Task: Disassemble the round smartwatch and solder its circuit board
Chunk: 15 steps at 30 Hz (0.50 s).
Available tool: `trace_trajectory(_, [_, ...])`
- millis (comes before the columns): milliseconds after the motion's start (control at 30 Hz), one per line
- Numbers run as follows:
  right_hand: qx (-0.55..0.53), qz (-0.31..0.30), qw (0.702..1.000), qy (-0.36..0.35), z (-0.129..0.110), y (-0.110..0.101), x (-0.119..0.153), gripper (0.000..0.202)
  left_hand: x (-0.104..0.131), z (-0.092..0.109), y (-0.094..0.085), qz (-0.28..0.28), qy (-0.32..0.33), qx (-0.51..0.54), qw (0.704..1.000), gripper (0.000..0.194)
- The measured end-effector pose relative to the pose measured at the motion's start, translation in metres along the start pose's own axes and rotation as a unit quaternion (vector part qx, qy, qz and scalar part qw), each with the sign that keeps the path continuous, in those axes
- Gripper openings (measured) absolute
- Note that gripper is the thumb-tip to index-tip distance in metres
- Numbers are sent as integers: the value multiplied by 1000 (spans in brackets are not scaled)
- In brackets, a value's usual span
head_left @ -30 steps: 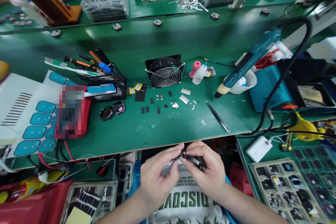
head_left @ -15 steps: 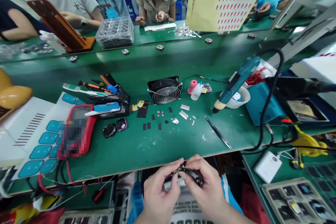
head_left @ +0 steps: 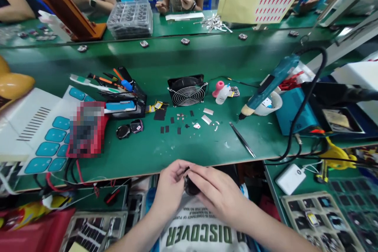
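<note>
Near the table's front edge, close to my body, my left hand (head_left: 170, 187) and my right hand (head_left: 217, 189) are closed together around a small dark device (head_left: 191, 188) that looks like a watch case. Fingers cover much of it, and only its dark lower side shows. On the green table (head_left: 141, 165) beyond lie small black pads (head_left: 178, 130), pale strips (head_left: 206, 119) and a pair of tweezers (head_left: 242, 140). A round black watch-like part (head_left: 123, 131) rests beside a squarish one (head_left: 136, 126) at the left.
A small fan (head_left: 188, 91) stands at the back. An electric screwdriver (head_left: 267, 86) leans at the right, near a white tub (head_left: 273, 104). At the left are a red multimeter (head_left: 88, 130) and a tool holder (head_left: 138, 102). Co-workers sit across a line carrying small parts.
My hands have turned the device, so its yellow-marked inside no longer shows and a dark side does. My right fingers now lie across its top. The camera view has shifted slightly.
</note>
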State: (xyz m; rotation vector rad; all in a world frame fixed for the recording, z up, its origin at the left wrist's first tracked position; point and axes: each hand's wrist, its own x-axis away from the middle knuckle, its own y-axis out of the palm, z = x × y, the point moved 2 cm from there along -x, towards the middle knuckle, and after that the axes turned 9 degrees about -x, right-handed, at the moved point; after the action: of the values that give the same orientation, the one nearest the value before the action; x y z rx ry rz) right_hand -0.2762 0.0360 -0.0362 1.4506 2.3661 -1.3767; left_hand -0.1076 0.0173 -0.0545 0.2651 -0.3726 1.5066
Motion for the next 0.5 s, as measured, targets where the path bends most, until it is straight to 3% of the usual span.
trace_trajectory(100, [21, -53, 998, 8, 4, -7, -7, 38, 2, -3, 3, -30, -28, 7, 999, 22])
trace_trajectory(233, [16, -75, 996, 39, 9, -10, -13, 36, 4, -10, 4, -55, -66, 84, 993, 42])
trace_trajectory(300, [27, -82, 994, 64, 12, -9, -14, 39, 6, -13, 2, -53, -80, 122, 988, 49])
trace_trajectory(400, [28, -90, 989, 117, 14, -8, -16, 44, 8, -17, -2, -51, -83, 75, 992, 53])
trace_trajectory(500, [-45, -74, 980, 177, 20, -5, -18, 65, 2, -27, -7, 5, -83, 49, 995, 62])
